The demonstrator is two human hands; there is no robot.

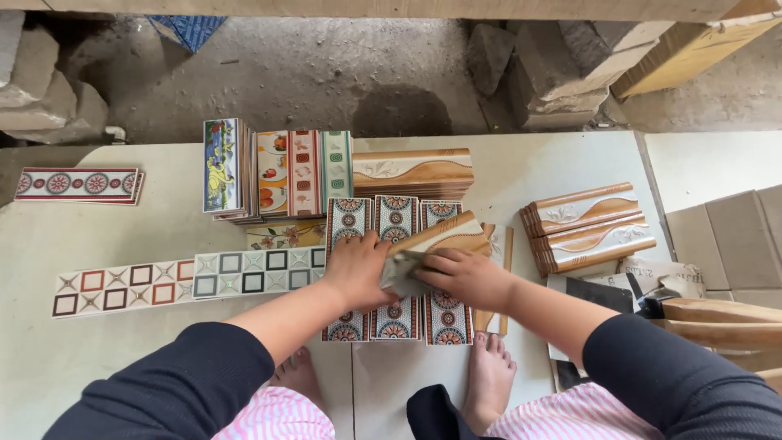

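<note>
Both hands (411, 273) grip brown trim tile (440, 235) btwn them.

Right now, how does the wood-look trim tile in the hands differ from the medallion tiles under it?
The trim tile is brown with a wood grain and a raised, curved profile; the medallion tiles are flat, white with red and blue round patterns. The trim tile is held tilted by the left hand and right hand; the medallion tiles lie side by side on the table. Both are long and narrow.
</note>
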